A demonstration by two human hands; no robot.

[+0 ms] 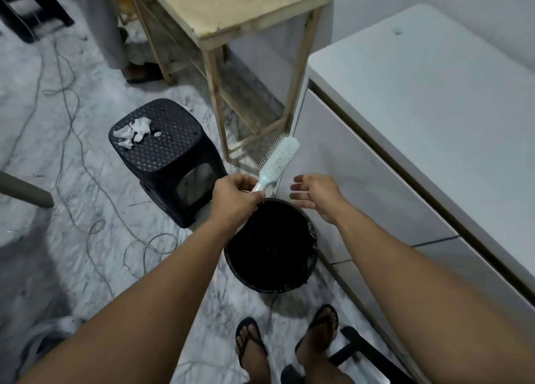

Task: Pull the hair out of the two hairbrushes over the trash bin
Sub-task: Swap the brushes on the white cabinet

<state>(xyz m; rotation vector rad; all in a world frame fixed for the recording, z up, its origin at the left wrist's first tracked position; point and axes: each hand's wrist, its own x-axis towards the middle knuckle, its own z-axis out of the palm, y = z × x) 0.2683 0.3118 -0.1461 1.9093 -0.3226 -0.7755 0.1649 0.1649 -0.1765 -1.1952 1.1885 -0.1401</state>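
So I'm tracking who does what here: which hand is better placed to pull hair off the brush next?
The right hand. It is open and empty beside the brush, above the trash bin, while the left hand is busy holding the brush handle.

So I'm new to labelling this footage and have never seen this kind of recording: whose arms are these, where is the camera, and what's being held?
There is no machine here. A person wears a wide-angle camera on the head, looking forward and down, so the arms and sandalled feet are their own. The left hand grips the handle of a pale hairbrush, its bristle head tilted up and away. The right hand is open beside it, holding nothing. Both hover over a black trash bin on the marble-patterned floor. Nearby stand a black perforated stool with crumpled white scraps on top, a wooden table and a white cabinet. Only one brush is visible.
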